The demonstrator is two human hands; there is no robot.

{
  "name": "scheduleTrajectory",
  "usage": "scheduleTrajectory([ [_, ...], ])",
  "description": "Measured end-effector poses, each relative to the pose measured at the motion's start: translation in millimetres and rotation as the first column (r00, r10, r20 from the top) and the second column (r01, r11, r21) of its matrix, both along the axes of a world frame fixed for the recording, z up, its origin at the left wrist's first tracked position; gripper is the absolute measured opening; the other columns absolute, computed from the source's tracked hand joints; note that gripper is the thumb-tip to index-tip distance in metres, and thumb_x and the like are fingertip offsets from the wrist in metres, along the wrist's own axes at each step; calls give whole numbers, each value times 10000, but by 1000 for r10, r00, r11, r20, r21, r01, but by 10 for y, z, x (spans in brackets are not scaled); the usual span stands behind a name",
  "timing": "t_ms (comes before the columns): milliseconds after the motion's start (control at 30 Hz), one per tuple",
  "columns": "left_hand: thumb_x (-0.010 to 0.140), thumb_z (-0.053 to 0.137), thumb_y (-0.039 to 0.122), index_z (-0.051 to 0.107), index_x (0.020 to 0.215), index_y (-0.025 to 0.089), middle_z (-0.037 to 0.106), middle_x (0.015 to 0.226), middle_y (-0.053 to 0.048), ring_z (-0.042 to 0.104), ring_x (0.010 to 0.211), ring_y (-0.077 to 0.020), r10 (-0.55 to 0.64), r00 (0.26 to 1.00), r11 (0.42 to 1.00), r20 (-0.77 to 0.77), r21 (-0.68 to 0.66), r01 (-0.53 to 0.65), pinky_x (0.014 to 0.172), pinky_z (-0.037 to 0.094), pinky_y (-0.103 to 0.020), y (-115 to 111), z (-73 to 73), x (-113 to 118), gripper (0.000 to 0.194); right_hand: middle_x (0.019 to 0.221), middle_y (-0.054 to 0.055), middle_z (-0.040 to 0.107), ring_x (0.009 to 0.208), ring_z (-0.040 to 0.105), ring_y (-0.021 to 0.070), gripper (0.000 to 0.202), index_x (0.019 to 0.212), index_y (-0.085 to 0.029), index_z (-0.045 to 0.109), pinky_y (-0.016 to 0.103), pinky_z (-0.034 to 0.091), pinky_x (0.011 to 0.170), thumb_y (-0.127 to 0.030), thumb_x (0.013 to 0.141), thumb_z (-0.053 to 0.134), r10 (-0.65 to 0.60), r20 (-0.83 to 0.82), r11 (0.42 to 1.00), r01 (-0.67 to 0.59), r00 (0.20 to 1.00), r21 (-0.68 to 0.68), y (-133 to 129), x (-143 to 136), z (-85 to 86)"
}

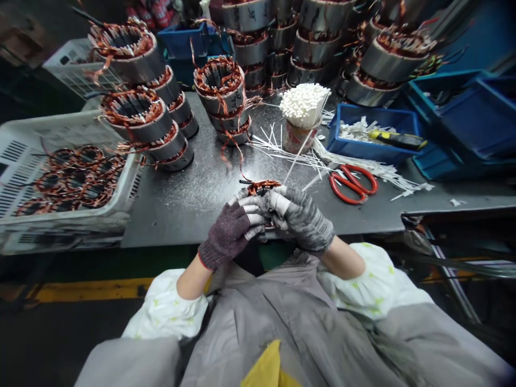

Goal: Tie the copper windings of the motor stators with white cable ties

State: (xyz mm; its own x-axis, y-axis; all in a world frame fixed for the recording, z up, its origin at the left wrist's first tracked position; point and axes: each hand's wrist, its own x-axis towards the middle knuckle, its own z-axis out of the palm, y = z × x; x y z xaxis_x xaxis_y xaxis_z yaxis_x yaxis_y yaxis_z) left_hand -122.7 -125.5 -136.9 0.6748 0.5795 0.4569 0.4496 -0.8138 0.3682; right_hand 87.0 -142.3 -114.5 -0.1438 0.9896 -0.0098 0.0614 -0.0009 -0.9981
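At the table's front edge, my left hand [231, 230], in a dark purple glove, has its fingers wrapped round the left side of a small copper-wound ring [263, 186]. On its right side my right hand [300, 216], in a grey striped glove, is closed on the same ring. White wraps cover several fingertips. Copper windings show above the fingers; the lower part of the ring is mostly hidden. A thin white stick [296, 158] rises beside my right fingers. Red-handled scissors [353, 184] lie to the right of my right hand.
Stacks of wound metal rings [226, 102] stand at the back and left. A white basket [72, 215] holds smaller wound rings. Beyond the scissors are a cup [296, 137] of white sticks, loose strips and a blue bin [371, 148] with a yellow-black cutter. The table [173, 209] ends near my lap.
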Motion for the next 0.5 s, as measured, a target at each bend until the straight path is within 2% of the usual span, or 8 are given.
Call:
scheduleTrajectory([
  [67,981,556,269,680,1111,278,751,1158,-14,579,1315,-234,46,999,997,-18,62,-45,1207,320,-550,-58,35,14,179,904,46,736,841,691,198,301,902,-208,697,343,571,776,-471,930,552,-42,45,993,37,998,109,103,139,112],
  [167,942,627,259,660,1178,294,731,1231,-9,503,1395,-287,233,972,962,-26,154,-226,1235,189,-633,-218,90,159,241,902,78,729,742,683,179,396,1032,-175,679,347,567,724,-504,977,467,-274,130,938,235,953,255,296,672,165],
  [200,936,633,260,666,1155,286,735,1221,-14,507,1390,-293,293,956,944,-22,162,-286,1235,176,-640,-269,107,232,223,909,97,727,751,682,192,385,996,-175,684,368,564,742,-510,962,498,-397,267,898,311,878,312,385,904,135],
  [233,936,627,259,676,1110,271,745,1188,-20,532,1366,-291,340,940,930,-19,154,-334,1233,176,-640,-308,122,306,181,851,93,716,748,665,205,352,919,-196,690,388,553,760,-532,905,586,-450,487,884,299,748,359,489,1137,82],
  [300,940,597,250,682,994,242,767,1081,-28,598,1286,-277,394,919,915,-18,105,-390,1226,201,-624,-339,146,425,100,569,33,586,599,590,217,408,663,-247,600,425,534,691,-613,701,777,-352,788,936,186,505,299,712,1546,-80],
  [367,940,573,249,672,928,228,769,1002,-31,637,1219,-263,404,914,914,-25,53,-403,1212,240,-599,-305,161,463,102,420,-35,399,479,489,186,533,511,-285,438,416,500,611,-632,605,832,-248,893,969,103,375,226,900,1813,-269],
  [433,938,569,259,669,913,230,768,994,-25,640,1211,-259,379,924,926,-44,26,-378,1205,250,-587,-231,170,408,107,380,-72,308,428,399,143,552,480,-290,405,381,448,563,-589,575,859,-203,915,979,64,349,192,994,1935,-423],
  [500,950,570,279,676,921,245,770,1035,-9,622,1242,-254,339,939,941,-62,22,-338,1210,232,-581,-154,181,295,115,394,-73,361,425,358,113,452,533,-262,511,349,395,540,-504,535,892,-198,909,980,50,366,193,973,1973,-512],
])
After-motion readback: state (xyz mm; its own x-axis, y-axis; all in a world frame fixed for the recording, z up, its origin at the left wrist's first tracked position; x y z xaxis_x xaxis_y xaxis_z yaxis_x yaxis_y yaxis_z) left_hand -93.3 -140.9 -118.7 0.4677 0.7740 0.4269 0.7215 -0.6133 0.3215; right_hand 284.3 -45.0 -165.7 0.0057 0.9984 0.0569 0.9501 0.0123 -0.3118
